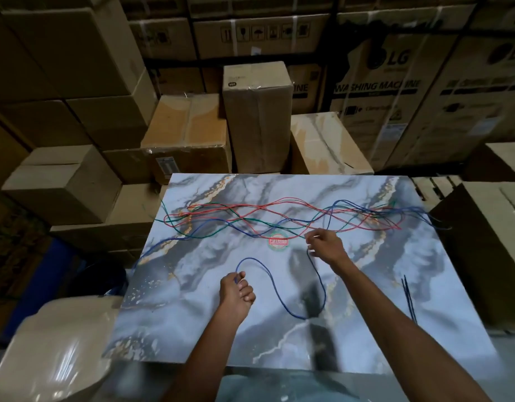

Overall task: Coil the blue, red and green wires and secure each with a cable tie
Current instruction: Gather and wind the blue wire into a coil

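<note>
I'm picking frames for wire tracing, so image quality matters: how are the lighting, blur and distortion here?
Head view: dim overall, cardboard boxes nearly in shadow; marble tabletop lit best. Wide-angle bending at the edges. Forearms and frame bottom blur. Blue wire between left hand and right hand reads clearly; the red and green tangle less so.

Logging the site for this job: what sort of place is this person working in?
Probably a warehouse or appliance stockroom. Stacked cardboard boxes fill the background, one carton is printed LG Washing Machine, and the wires lie on a marble-patterned slab set among the boxes.
</note>
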Available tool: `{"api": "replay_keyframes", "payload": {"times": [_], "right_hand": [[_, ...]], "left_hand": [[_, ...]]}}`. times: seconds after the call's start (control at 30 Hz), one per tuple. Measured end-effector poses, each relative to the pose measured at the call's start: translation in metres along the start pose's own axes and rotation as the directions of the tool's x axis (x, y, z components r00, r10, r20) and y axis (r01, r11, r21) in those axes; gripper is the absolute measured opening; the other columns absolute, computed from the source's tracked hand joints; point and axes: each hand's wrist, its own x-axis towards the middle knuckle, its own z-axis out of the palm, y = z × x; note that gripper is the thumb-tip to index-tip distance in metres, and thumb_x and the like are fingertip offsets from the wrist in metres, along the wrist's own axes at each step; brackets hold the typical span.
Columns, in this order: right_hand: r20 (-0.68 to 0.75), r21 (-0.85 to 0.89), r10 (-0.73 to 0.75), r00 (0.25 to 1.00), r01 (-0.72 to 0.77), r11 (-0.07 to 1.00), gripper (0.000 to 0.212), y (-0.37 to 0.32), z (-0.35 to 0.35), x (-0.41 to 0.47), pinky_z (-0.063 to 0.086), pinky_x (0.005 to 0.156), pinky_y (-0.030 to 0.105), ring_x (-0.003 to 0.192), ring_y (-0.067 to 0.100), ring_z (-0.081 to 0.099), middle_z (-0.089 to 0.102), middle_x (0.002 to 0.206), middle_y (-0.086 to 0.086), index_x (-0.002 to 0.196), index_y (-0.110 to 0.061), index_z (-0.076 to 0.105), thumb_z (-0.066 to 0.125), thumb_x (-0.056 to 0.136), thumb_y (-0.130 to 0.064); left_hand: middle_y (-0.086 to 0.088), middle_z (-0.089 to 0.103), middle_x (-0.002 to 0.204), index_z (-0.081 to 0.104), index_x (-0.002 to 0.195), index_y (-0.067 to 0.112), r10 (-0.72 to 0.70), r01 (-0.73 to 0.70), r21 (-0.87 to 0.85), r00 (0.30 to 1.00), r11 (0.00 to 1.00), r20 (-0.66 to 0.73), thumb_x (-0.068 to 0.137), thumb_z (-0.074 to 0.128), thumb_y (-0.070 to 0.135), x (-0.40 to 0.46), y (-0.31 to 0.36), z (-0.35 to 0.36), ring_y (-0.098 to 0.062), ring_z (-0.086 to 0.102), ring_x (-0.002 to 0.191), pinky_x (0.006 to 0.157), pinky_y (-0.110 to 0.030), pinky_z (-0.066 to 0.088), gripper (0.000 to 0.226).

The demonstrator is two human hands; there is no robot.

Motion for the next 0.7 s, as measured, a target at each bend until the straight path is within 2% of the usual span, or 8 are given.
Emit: {"api": "replay_keyframes", "payload": {"times": [0.07, 0.13, 0.27, 0.33, 0.4, 0.5, 0.6, 0.7], "right_hand": [[-0.107, -0.093, -0.003, 0.994, -0.007, 0.996, 0.004, 0.013, -0.014, 0.029, 0.061, 0.087, 0.049, 0.081, 0.033, 0.071, 0.073, 0.093, 0.016, 0.093, -0.016, 0.067, 0.07, 0.091, -0.016], [-0.2, -0.12, 0.004, 0.98, -0.029, 0.992, 0.015, 0.021, -0.026, 0.053, 0.056, 0.094, 0.051, 0.096, 0.04, 0.071, 0.074, 0.101, 0.021, 0.099, -0.014, 0.064, 0.069, 0.09, -0.024], [-0.18, -0.134, 0.051, 0.982, -0.076, 0.988, 0.042, 0.009, -0.04, 0.079, 0.052, 0.097, 0.047, 0.11, 0.039, 0.064, 0.065, 0.122, 0.026, 0.123, -0.005, 0.057, 0.072, 0.092, -0.029], [-0.076, 0.065, 0.145, 0.986, -0.141, 0.988, 0.041, -0.001, -0.042, 0.082, 0.06, 0.077, 0.046, 0.088, 0.034, 0.068, 0.063, 0.114, 0.02, 0.121, -0.007, 0.053, 0.074, 0.092, -0.028], [0.081, 0.346, 0.252, 0.964, -0.265, 0.9, 0.036, -0.011, -0.045, 0.086, 0.059, 0.054, 0.034, 0.066, 0.026, 0.065, 0.057, 0.094, 0.013, 0.118, -0.01, 0.047, 0.072, 0.095, -0.022], [0.206, 0.604, 0.303, 0.931, -0.364, 0.709, 0.03, -0.015, -0.044, 0.098, 0.061, 0.052, 0.034, 0.063, 0.03, 0.066, 0.047, 0.096, 0.011, 0.116, -0.006, 0.051, 0.071, 0.096, -0.02], [0.258, 0.616, 0.327, 0.909, -0.416, 0.669, 0.024, -0.013, -0.04, 0.106, 0.063, 0.067, 0.04, 0.05, 0.024, 0.063, 0.044, 0.082, 0.011, 0.091, -0.007, 0.05, 0.067, 0.099, -0.021], [0.173, 0.575, 0.351, 0.92, -0.384, 0.722, 0.018, -0.02, -0.039, 0.107, 0.055, 0.049, 0.031, 0.047, 0.02, 0.056, 0.054, 0.076, 0.012, 0.082, -0.007, 0.055, 0.065, 0.097, -0.008]], "left_hand": [[0.006, 0.026, 0.04, 0.048, 0.074, 0.013, 0.014, -0.014, -0.029, 1.0, 0.999, -0.023, 0.096, 0.032, 0.015, -0.001, -0.012, 0.004, -0.007, 0.019, 0.027, 0.032, -0.016, 0.015, 0.027], [0.007, 0.026, 0.041, 0.047, 0.074, 0.014, 0.034, -0.036, -0.045, 0.998, 0.998, -0.045, 0.095, 0.032, 0.015, -0.002, -0.022, 0.012, -0.007, 0.02, 0.027, 0.033, -0.016, 0.016, 0.026], [0.007, 0.027, 0.042, 0.046, 0.074, 0.015, 0.058, -0.061, -0.03, 0.995, 0.998, -0.081, 0.094, 0.031, 0.015, 0.001, -0.037, 0.035, -0.007, 0.02, 0.028, 0.035, -0.017, 0.018, 0.024], [0.007, 0.028, 0.042, 0.047, 0.075, 0.015, 0.065, -0.066, -0.013, 0.994, 0.998, -0.091, 0.094, 0.031, 0.015, 0.004, -0.041, 0.047, -0.008, 0.021, 0.029, 0.037, -0.018, 0.019, 0.024], [0.007, 0.028, 0.043, 0.047, 0.075, 0.014, 0.078, -0.077, 0.008, 0.992, 0.997, -0.1, 0.094, 0.032, 0.016, 0.008, -0.042, 0.059, -0.008, 0.021, 0.03, 0.038, -0.018, 0.019, 0.025], [0.006, 0.03, 0.044, 0.048, 0.075, 0.014, 0.092, -0.088, 0.044, 0.991, 0.995, -0.098, 0.095, 0.032, 0.015, 0.012, -0.041, 0.073, -0.008, 0.022, 0.031, 0.038, -0.019, 0.02, 0.025], [0.005, 0.031, 0.044, 0.048, 0.076, 0.014, 0.1, -0.095, 0.061, 0.991, 0.994, -0.092, 0.096, 0.033, 0.014, 0.015, -0.038, 0.081, -0.009, 0.023, 0.032, 0.039, -0.019, 0.021, 0.024], [0.005, 0.032, 0.045, 0.048, 0.076, 0.013, 0.1, -0.094, 0.071, 0.991, 0.993, -0.093, 0.095, 0.033, 0.013, 0.018, -0.034, 0.086, -0.009, 0.022, 0.031, 0.039, -0.019, 0.02, 0.024]]}}
